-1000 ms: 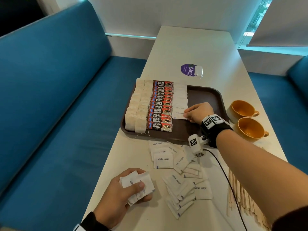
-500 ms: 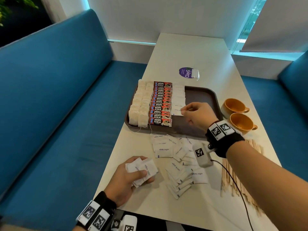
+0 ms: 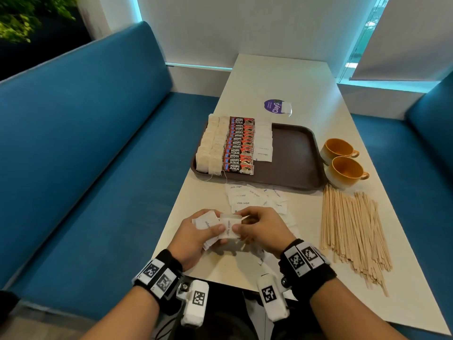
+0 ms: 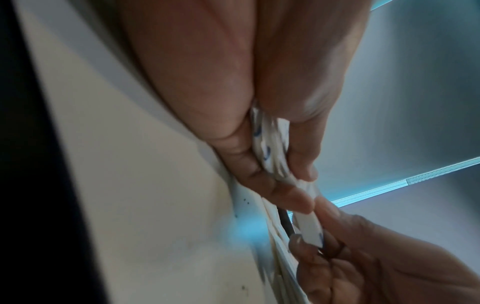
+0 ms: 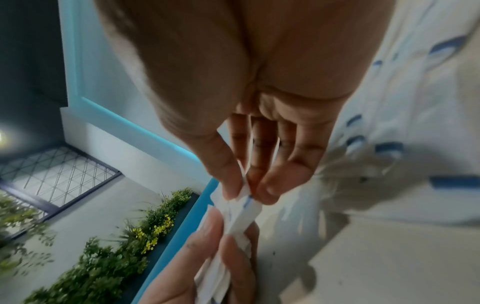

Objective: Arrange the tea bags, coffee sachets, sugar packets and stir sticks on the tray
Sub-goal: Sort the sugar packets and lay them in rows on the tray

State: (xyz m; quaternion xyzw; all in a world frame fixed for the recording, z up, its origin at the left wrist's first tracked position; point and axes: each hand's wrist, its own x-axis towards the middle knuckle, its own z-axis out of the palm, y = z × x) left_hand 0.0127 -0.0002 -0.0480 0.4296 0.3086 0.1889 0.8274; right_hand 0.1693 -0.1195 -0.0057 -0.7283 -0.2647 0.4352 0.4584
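My left hand (image 3: 208,231) grips a small stack of white sugar packets (image 3: 207,220) near the table's front edge. My right hand (image 3: 245,225) pinches one sugar packet (image 3: 229,228) at that stack, thumb and fingers on its edge (image 5: 246,198). The left wrist view shows the held sugar packets (image 4: 270,152) between my thumb and fingers. The brown tray (image 3: 294,153) beyond holds rows of tea bags (image 3: 212,146), red coffee sachets (image 3: 239,148) and sugar packets (image 3: 263,146). Loose sugar packets (image 3: 245,196) lie between my hands and the tray. Wooden stir sticks (image 3: 350,227) lie to the right.
Two orange cups (image 3: 343,159) stand right of the tray. A purple round sticker (image 3: 275,106) is on the table (image 3: 277,77) beyond it. Blue bench seats (image 3: 85,155) flank the table on both sides.
My right hand has left the tray and come back to my left hand, now pinching a packet from the stack. A sugar packet stays on the tray. The camera tilted down.
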